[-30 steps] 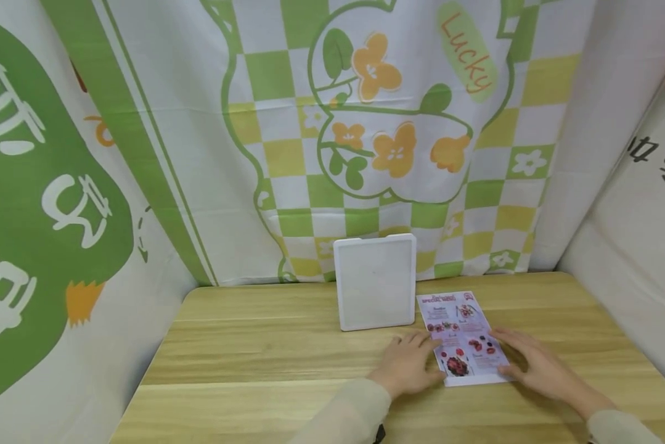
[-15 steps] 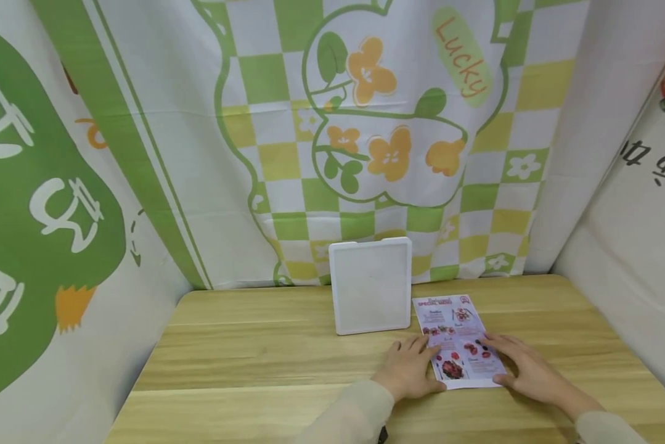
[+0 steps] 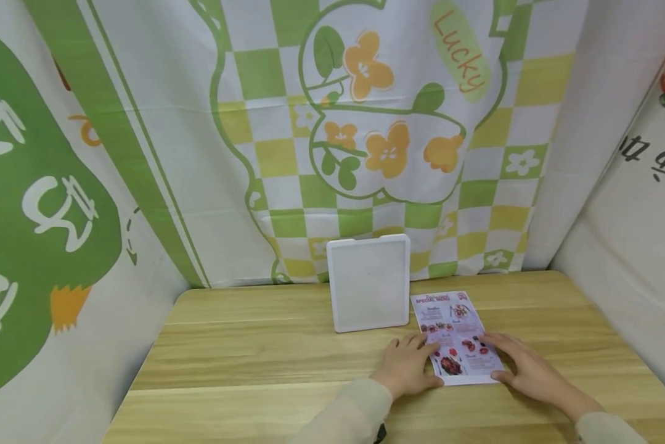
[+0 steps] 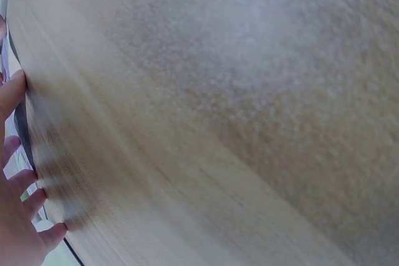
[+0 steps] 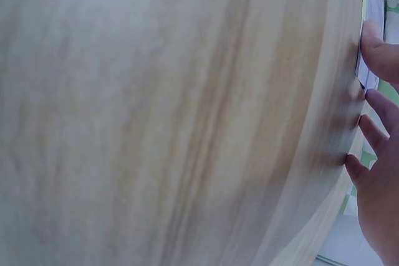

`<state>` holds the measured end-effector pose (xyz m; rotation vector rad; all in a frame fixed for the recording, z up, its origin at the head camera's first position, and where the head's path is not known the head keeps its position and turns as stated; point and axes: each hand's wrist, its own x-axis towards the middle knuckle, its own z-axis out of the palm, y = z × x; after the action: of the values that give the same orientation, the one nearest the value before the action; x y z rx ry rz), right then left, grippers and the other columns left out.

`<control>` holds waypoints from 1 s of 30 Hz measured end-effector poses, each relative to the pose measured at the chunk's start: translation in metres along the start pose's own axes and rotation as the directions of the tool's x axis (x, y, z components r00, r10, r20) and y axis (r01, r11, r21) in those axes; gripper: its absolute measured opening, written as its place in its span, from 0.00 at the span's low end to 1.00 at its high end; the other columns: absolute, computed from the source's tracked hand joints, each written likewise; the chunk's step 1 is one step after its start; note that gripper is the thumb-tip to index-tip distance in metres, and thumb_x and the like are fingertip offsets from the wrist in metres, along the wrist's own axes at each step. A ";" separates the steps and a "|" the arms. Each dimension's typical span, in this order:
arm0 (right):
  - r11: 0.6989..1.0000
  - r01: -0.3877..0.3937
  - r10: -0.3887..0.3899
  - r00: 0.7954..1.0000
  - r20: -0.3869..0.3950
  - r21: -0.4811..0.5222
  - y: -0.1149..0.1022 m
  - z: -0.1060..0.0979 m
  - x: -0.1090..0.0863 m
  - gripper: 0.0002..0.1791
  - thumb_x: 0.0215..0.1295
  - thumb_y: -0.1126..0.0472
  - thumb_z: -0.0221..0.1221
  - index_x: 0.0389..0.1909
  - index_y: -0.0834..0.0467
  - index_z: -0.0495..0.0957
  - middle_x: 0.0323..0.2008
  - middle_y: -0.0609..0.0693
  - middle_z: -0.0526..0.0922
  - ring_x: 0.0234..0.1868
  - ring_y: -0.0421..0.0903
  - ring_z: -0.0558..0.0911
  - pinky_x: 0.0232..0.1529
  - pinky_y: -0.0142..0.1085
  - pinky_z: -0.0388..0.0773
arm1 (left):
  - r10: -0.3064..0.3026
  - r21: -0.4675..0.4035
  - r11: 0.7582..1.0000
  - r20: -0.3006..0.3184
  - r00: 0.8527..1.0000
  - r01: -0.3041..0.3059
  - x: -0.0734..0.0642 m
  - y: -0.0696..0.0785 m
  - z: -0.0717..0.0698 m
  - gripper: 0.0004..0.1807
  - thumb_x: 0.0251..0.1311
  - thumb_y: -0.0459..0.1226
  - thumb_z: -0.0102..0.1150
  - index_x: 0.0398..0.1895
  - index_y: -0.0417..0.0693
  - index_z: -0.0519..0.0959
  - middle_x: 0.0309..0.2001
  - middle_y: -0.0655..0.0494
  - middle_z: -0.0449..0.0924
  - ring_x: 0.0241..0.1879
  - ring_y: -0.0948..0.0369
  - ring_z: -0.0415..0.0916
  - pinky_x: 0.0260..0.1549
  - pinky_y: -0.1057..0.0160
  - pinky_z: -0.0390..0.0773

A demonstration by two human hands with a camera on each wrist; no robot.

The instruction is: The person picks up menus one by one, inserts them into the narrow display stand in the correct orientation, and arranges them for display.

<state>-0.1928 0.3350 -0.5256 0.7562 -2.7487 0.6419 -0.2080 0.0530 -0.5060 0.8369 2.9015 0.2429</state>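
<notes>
A printed menu sheet with food pictures lies on the wooden table, slightly askew, in the head view. My left hand rests at its left edge, index finger and thumb touching the paper's side. On the opposite side, my right hand touches the right edge with fingers extended and thumb near the lower corner. In the left wrist view, the left hand has its fingertips on the tabletop. The right wrist view shows the right hand with spread fingertips on the wood, the thumb at the sheet's edge.
A white framed board stands upright near the table's back edge, left of the menu. Behind it hangs a green-and-white checked curtain. The wooden table spreads out to the left of the hands.
Both hands stay at the menu's sides; the right fingers have shifted slightly onto its right edge. The whole scene sits a little further left as the head view moves.
</notes>
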 end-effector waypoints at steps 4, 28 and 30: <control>1.000 0.003 -0.003 1.000 0.010 0.006 0.000 -0.001 0.001 0.38 0.48 0.61 0.74 0.62 0.61 0.73 0.61 0.64 0.75 0.58 0.69 0.72 0.52 0.68 0.68 | -0.002 0.003 1.000 -0.013 1.000 0.002 0.003 0.000 0.004 0.39 0.58 0.66 0.57 0.72 0.70 0.65 0.73 0.63 0.60 0.72 0.59 0.57 0.67 0.51 0.61; 0.988 -0.155 0.155 0.988 0.019 0.008 -0.004 0.001 0.011 0.40 0.52 0.59 0.73 0.63 0.72 0.68 0.60 0.73 0.72 0.59 0.72 0.71 0.59 0.65 0.65 | -0.017 0.034 0.999 0.001 1.000 0.017 0.000 0.004 -0.003 0.37 0.59 0.65 0.58 0.71 0.69 0.67 0.72 0.65 0.62 0.71 0.60 0.58 0.66 0.51 0.62; 0.983 -0.185 0.185 0.982 0.028 -0.003 -0.005 0.002 0.012 0.40 0.53 0.58 0.72 0.63 0.74 0.68 0.60 0.74 0.71 0.59 0.72 0.71 0.59 0.65 0.65 | -0.018 0.032 0.999 0.000 1.000 0.018 0.000 0.004 -0.004 0.37 0.59 0.65 0.58 0.71 0.69 0.67 0.72 0.65 0.62 0.71 0.60 0.59 0.66 0.51 0.62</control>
<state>-0.2001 0.3249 -0.5214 0.5160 -2.8683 0.6705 -0.2064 0.0556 -0.5015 0.8150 2.9187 0.1952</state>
